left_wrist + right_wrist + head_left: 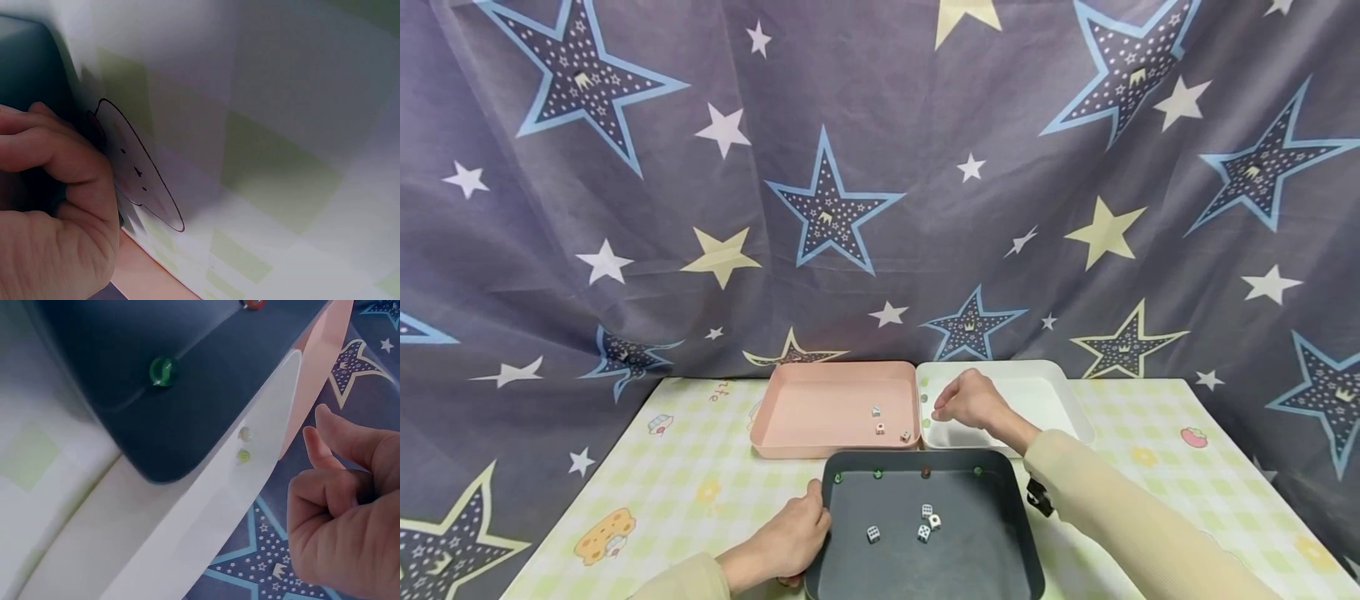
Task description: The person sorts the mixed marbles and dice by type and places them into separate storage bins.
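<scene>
My left hand (790, 533) grips the left wall of a dark grey tray (977, 558); its curled fingers (56, 147) show against the tray's side in the left wrist view. Over the left part of a white tray (1060, 408) is my right hand (973, 398). Its thumb and a fingertip stand slightly apart in the right wrist view, other fingers curled, and nothing shows between them. Pale marbles, one a light green marble (927, 423), lie along the white tray's left side. A green marble (164, 372) and a red marble (926, 472) lie along the dark tray's far wall.
Several white dice (923, 533) lie in the middle of the dark tray. A pink tray (820, 408) stands behind it, touching the white one, with three dice near its right end. A checked cloth (685, 467) covers the table, and a starry curtain (865, 100) hangs behind.
</scene>
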`<state>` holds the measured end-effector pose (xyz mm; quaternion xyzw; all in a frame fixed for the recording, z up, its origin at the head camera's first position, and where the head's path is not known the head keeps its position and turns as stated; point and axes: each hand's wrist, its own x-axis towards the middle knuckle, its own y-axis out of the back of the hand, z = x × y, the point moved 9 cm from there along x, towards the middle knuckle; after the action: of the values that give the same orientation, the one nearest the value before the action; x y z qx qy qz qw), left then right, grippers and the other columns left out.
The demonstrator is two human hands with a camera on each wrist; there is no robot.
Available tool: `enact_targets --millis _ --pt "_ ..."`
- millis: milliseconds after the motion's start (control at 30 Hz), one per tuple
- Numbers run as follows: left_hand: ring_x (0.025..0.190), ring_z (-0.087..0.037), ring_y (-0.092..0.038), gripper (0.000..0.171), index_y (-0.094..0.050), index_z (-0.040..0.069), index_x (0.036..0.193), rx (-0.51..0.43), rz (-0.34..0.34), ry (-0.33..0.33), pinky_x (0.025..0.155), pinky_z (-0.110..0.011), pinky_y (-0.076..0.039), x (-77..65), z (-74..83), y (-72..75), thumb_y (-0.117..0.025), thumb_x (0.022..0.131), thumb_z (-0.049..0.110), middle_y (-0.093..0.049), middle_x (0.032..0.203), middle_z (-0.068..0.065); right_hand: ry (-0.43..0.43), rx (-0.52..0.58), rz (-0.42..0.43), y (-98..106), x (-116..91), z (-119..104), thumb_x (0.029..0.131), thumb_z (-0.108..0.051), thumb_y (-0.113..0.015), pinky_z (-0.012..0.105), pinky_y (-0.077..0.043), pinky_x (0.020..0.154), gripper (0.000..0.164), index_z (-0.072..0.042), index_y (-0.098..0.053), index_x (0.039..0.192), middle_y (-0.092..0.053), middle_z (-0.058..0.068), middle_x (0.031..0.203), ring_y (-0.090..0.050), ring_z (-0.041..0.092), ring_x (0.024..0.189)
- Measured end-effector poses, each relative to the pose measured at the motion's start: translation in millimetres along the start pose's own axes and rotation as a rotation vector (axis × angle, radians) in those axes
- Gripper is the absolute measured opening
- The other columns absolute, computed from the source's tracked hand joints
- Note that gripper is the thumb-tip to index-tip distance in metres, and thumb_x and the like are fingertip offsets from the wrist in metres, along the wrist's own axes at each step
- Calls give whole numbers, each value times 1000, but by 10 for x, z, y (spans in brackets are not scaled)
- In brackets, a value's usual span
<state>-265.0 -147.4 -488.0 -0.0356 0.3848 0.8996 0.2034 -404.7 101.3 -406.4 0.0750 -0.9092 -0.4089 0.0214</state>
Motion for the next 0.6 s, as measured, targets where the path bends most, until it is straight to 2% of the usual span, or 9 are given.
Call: enact_targets --millis 267,433,600 --pt "30 -7 -46 11 -41 0 111 1 3 -5 28 -27 -39 12 -11 -8 -38 111 10 -58 59 -14 19 -7 -14 -6 -121 -65 79 -9 -91 35 -55 71 10 -7 -82 82 -76 3 89 -64 18 80" --pt "30 -7 -45 10 -41 0 110 2 9 -7 27 -28 -39 6 -13 1 -38 111 9 -58 59 -14 33 -20 -25 -18 -188 -91 79 -10 -92 38 -57 76 10 -8 -83 81 -76 3 88 -63 19 81" --pt "29 -7 -45 9 -41 1 109 2 14 -13 27 -29 -38 7 -12 7 -38 111 10 -57 58 -14 45 -38 -34 -25 -247 -121 78 -9 -92 43 -57 83 10 -9 -82 80 -77 4 94 -64 20 87"
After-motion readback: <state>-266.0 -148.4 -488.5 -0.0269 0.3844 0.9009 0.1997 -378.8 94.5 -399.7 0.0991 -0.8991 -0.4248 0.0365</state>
